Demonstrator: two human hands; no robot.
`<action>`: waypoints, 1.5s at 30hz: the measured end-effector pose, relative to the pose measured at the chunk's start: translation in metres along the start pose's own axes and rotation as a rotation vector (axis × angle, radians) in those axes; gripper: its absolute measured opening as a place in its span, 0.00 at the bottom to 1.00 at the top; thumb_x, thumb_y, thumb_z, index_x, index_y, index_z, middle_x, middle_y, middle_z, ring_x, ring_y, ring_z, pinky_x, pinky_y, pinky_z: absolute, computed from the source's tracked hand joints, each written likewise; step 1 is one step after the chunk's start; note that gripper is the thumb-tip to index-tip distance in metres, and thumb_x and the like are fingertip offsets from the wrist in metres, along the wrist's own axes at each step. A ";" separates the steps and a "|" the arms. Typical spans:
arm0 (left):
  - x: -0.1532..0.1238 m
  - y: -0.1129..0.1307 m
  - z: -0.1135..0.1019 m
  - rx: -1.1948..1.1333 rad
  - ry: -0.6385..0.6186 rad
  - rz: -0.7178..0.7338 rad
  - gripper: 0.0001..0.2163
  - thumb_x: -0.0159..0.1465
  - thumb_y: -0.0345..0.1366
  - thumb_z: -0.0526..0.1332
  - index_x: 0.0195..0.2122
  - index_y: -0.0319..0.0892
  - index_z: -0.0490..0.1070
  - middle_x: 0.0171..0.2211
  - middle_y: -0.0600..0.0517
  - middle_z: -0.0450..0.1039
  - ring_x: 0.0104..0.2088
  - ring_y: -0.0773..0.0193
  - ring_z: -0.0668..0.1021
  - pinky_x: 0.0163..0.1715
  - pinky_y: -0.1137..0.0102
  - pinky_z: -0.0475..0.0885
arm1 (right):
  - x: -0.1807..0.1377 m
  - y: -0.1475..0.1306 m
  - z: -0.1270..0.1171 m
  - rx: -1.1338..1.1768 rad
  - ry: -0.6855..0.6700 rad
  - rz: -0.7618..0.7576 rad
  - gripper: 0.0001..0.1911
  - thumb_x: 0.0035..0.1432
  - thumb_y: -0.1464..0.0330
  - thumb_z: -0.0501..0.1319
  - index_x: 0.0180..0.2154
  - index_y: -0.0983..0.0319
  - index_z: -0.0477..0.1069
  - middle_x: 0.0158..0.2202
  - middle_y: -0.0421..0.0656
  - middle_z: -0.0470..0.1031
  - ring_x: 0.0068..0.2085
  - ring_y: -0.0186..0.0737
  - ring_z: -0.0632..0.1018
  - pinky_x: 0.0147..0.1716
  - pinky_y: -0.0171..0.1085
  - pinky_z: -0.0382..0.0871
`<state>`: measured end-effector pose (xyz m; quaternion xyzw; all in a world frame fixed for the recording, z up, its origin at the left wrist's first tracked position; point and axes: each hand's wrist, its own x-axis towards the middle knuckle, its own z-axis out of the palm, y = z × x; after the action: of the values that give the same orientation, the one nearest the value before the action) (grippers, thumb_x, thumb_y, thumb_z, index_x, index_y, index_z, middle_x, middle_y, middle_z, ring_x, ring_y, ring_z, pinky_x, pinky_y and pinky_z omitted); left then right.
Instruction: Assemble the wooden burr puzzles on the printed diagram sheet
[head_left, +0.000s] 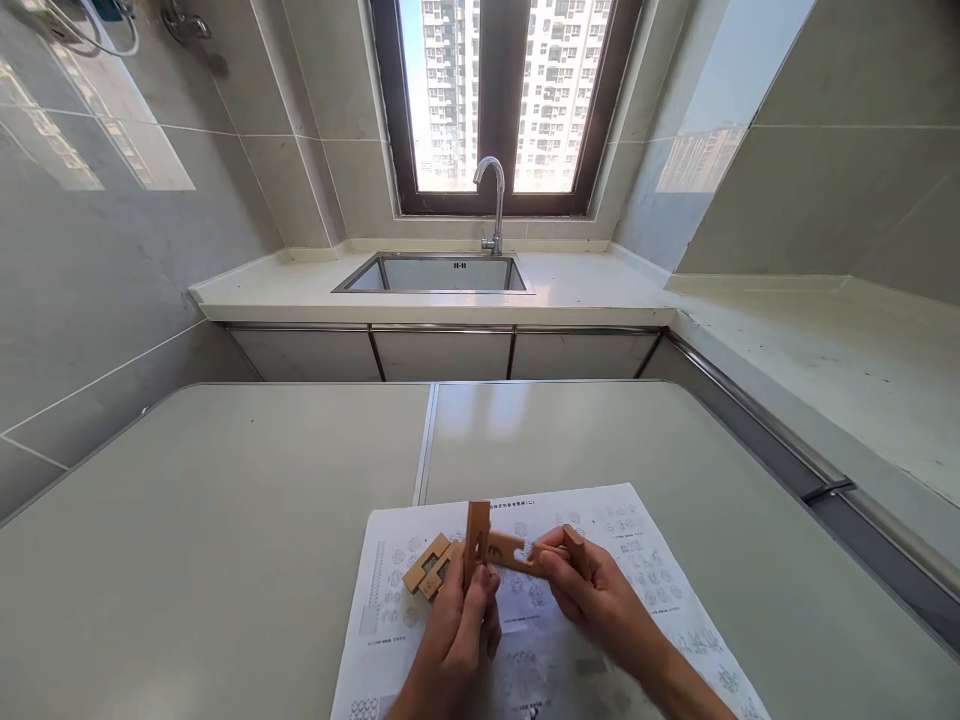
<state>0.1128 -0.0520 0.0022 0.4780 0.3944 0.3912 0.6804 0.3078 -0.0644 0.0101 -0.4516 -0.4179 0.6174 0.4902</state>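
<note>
My left hand (463, 620) is closed round an upright notched wooden puzzle piece (477, 535). My right hand (589, 590) pinches a second wooden puzzle piece (514, 553), which lies roughly level and has a cutout in its upper edge. The level piece's left end meets the upright one; I cannot tell whether they interlock. Another bit of wood (576, 552) shows between the fingers of my right hand. Left of my left hand, more notched wooden pieces (429, 565) rest close together on a printed instruction sheet (637, 520). My fingers hide parts of the held pieces.
The sheet lies on a pale folding table (262, 550) with a seam (426, 440) down its middle. Beyond the table's far edge stands a counter (585, 290) with a sink (435, 272) and a tap (495, 200). Another counter (840, 350) runs along the right.
</note>
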 end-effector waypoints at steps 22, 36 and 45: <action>-0.009 -0.001 0.003 0.496 0.073 0.230 0.27 0.79 0.42 0.47 0.77 0.53 0.47 0.76 0.50 0.53 0.75 0.51 0.58 0.74 0.53 0.50 | -0.006 0.005 0.017 -0.221 0.196 -0.108 0.23 0.68 0.46 0.60 0.35 0.59 0.72 0.24 0.35 0.58 0.25 0.35 0.57 0.25 0.36 0.54; -0.008 0.003 -0.002 0.376 0.167 0.210 0.28 0.78 0.43 0.50 0.77 0.56 0.47 0.76 0.49 0.54 0.62 0.50 0.73 0.61 0.55 0.71 | -0.008 0.004 0.031 0.069 -0.016 -0.050 0.25 0.69 0.44 0.58 0.42 0.60 0.70 0.23 0.36 0.70 0.16 0.27 0.59 0.17 0.33 0.47; -0.005 0.015 -0.011 0.524 0.188 0.371 0.25 0.78 0.45 0.50 0.74 0.51 0.58 0.46 0.44 0.81 0.41 0.55 0.80 0.44 0.60 0.79 | -0.008 0.005 0.024 -0.059 -0.093 -0.069 0.24 0.72 0.46 0.56 0.34 0.58 0.62 0.18 0.35 0.69 0.17 0.28 0.58 0.18 0.32 0.48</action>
<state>0.0984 -0.0492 0.0146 0.6619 0.4490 0.4363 0.4122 0.2840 -0.0750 0.0121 -0.4222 -0.4736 0.6078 0.4775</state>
